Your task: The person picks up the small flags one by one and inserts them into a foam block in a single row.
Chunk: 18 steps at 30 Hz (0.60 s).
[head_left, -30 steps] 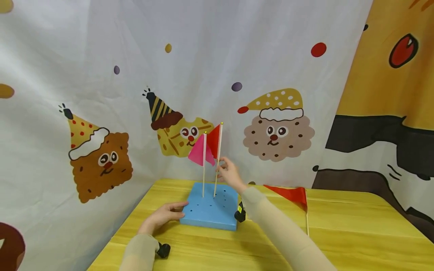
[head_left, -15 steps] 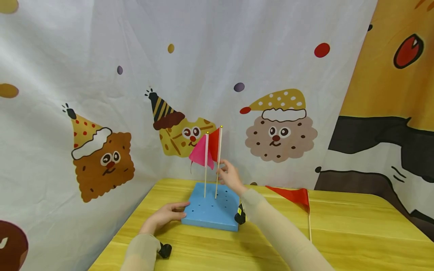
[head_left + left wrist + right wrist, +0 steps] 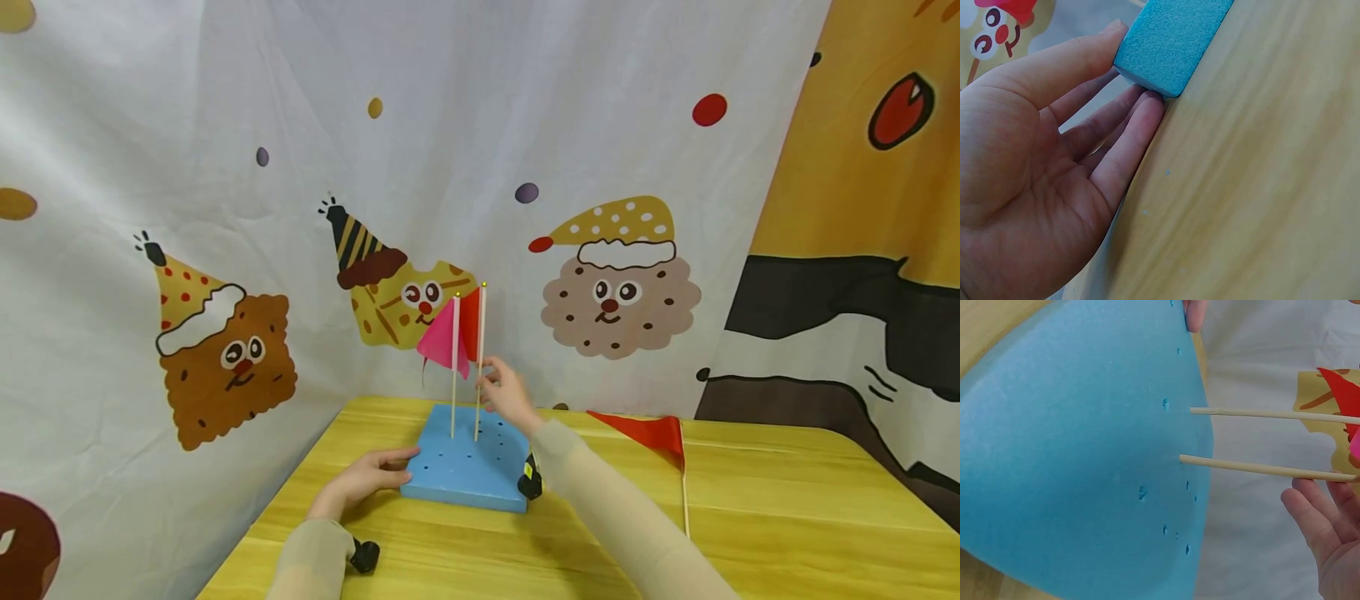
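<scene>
A blue foam board [image 3: 457, 479] with several small holes lies on the table. A pink flag [image 3: 441, 337] stands upright near its far part. Just right of it is a red flag [image 3: 471, 321], whose stick [image 3: 1260, 467] meets the board at its lower end. My right hand [image 3: 510, 396] pinches this stick below the cloth; part of the grip is cut off in the right wrist view. My left hand [image 3: 367, 477] rests against the board's left edge, fingers extended. In the left wrist view, its thumb and fingertips touch the board's side [image 3: 1175, 47].
Another red flag [image 3: 648, 437] lies on the wooden table [image 3: 787, 483] to the right, beyond my right forearm. A white curtain [image 3: 450, 150] with cartoon prints hangs behind the table. Black wrist cameras sit on both arms.
The red flag in my right hand has dropped slightly and tilts less, its top shifting left. My right hand has come down a little with it. My left hand stays against the board.
</scene>
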{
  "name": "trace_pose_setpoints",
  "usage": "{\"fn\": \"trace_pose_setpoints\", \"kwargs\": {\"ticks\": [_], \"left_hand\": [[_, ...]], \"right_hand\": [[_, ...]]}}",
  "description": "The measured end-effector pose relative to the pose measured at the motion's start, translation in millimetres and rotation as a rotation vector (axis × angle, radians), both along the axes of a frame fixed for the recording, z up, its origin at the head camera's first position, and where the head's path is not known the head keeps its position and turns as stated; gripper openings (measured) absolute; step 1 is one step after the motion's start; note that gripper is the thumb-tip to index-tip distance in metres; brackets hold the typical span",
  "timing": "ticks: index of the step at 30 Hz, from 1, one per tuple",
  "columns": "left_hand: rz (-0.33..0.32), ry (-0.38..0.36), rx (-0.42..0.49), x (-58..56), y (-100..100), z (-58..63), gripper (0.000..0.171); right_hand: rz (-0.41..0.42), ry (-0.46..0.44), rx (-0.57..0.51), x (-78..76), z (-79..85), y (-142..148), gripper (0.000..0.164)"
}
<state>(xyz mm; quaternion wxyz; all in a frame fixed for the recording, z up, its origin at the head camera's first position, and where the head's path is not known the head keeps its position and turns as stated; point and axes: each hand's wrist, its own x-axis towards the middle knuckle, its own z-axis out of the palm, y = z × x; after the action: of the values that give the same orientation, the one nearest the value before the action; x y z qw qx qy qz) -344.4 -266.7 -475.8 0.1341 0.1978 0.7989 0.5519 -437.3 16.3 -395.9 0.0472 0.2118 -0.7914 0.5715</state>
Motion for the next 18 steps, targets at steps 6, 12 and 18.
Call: {"fn": "trace_pose_setpoints", "kwargs": {"ticks": [6, 12, 18], "left_hand": [[-0.002, -0.006, 0.01, -1.0, 0.7, 0.1, 0.057], [-0.006, -0.009, 0.022, -1.0, 0.2, 0.3, 0.057], [-0.007, -0.014, 0.028, -0.8, -0.4, -1.3, 0.057]], "right_hand": [[0.002, -0.01, 0.032, 2.5, -4.7, 0.5, 0.029], [0.008, -0.003, 0.026, 3.3, -6.2, 0.4, 0.029], [0.002, -0.004, 0.034, 1.8, -8.0, 0.9, 0.032]]}}
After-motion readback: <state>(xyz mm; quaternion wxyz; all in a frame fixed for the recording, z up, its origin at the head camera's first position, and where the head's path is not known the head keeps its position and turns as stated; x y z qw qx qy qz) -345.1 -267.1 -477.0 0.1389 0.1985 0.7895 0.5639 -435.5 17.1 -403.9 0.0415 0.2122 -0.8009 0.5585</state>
